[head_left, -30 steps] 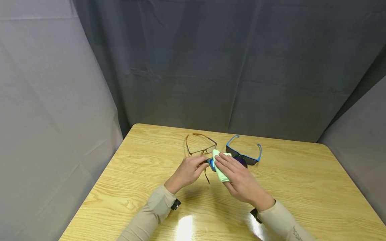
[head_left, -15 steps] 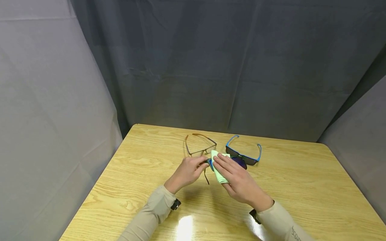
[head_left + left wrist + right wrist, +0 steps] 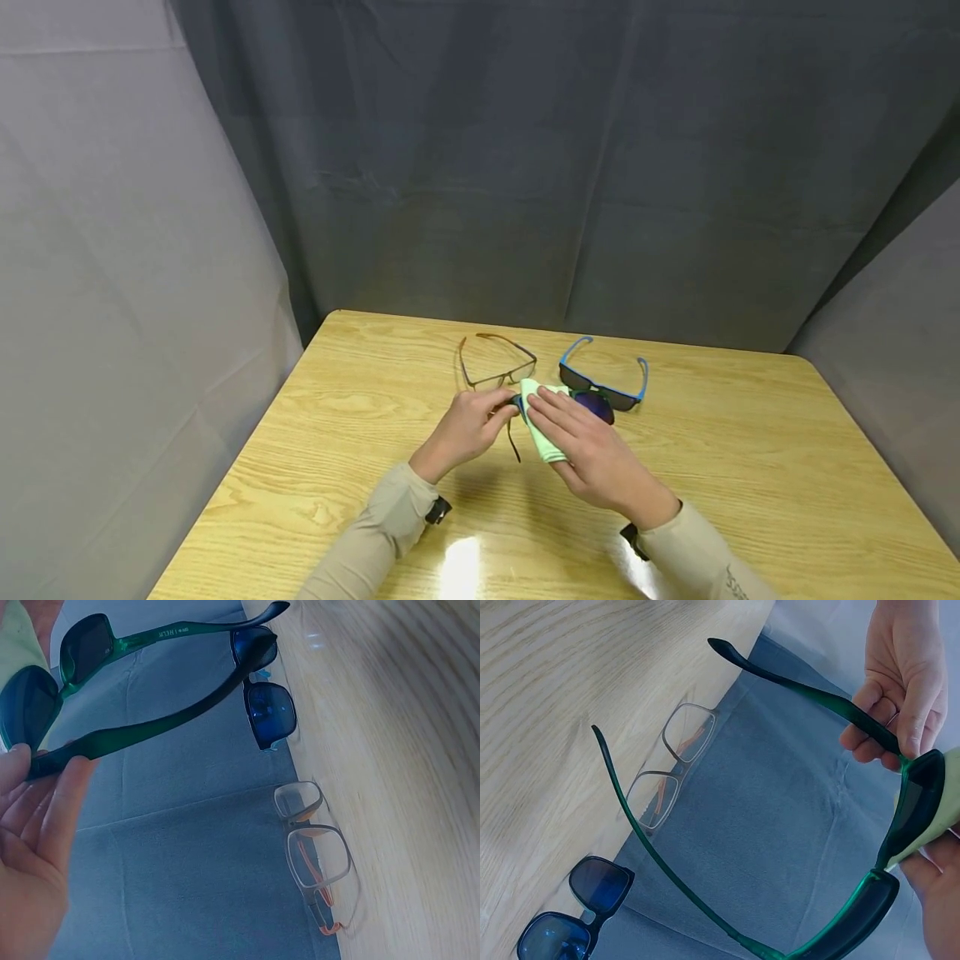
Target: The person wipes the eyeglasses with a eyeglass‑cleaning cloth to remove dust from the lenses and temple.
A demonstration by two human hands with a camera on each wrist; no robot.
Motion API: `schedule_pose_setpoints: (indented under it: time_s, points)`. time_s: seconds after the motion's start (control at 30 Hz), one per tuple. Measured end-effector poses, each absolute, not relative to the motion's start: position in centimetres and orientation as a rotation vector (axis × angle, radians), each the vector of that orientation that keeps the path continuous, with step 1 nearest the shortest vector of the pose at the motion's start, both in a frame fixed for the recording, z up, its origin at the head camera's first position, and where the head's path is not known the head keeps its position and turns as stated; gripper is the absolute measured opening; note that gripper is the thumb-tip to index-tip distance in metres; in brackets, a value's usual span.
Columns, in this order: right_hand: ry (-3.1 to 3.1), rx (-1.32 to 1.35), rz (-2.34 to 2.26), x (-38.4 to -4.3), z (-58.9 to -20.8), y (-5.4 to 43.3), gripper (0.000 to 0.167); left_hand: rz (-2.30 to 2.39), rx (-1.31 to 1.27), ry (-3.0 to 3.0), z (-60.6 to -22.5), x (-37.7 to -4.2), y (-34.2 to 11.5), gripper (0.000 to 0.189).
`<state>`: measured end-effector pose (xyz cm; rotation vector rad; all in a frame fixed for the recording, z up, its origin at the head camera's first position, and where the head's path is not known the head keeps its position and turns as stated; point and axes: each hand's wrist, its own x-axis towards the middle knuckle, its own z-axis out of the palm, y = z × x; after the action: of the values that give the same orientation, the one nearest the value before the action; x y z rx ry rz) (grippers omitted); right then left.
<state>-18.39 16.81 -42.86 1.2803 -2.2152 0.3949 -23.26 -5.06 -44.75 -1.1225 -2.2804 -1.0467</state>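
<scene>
Left hand point(image 3: 468, 427) pinches the green sunglasses point(image 3: 154, 729) near one hinge; right hand point(image 3: 596, 454), fingers straight, presses cloth point(image 3: 538, 429).
Uneven pressure could twist them free.

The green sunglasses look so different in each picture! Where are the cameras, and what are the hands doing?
No robot here, just a person! One camera sits on the head, looking down at the table. Each wrist wears one too, so those pictures look tilted and close up. The left hand pinches the green sunglasses where an arm meets the front. The right hand presses a folded pale green cloth against a lens. Two more pairs rest on the table: clear glasses with orange-tipped arms and sunglasses with blue arms.
</scene>
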Motion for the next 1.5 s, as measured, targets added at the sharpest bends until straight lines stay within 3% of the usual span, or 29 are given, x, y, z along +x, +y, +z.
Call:
schedule_pose_setpoints:
  time_s: [0.83,1.5]
  points:
    - [-1.979,1.333,0.421,-18.5,-43.0,17.6,0.046,-1.128,-0.985,-2.331,-44.3,-23.4,-6.4,0.018]
    - [-1.998,0.883,0.690,-19.2,-43.9,21.0,0.041,-1.212,-0.947,-2.293,-44.3,-23.8,-8.2,0.013]
